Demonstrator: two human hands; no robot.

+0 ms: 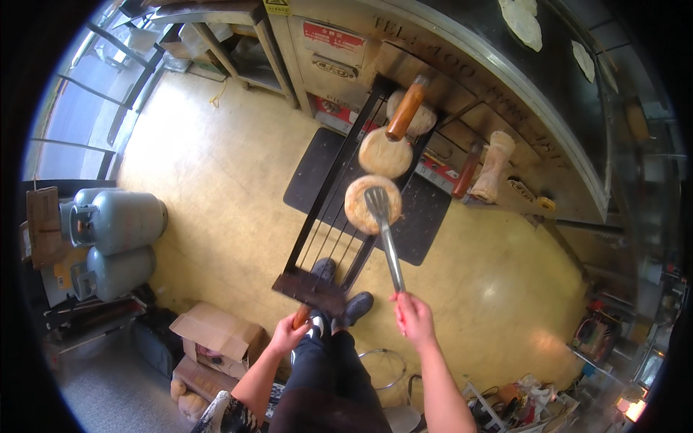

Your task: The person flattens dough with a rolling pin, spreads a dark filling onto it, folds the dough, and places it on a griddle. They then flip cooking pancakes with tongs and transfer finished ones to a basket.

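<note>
My left hand (291, 331) grips the wooden handle of a metal oven rack (319, 238), which is pulled out of the front of a steel oven (335, 43). In my right hand (412, 319) is a pair of metal tongs (391, 246) with a red grip; their slotted end rests over the round flatbread nearest me (357, 219). Behind it on the rack lies another flatbread (385, 154), and a third (425, 120) sits close to the oven opening, partly hidden by a wooden handle (406, 111) on the oven door.
Below the rack lies a black floor mat (311, 176). Gas cylinders (130, 222) and an opened cardboard box (222, 330) stand at left. A cloth roll (494, 168) hangs beside another handle (466, 173). Pale dough pieces (522, 24) lie on the oven top. Clutter (520, 406) fills the lower right.
</note>
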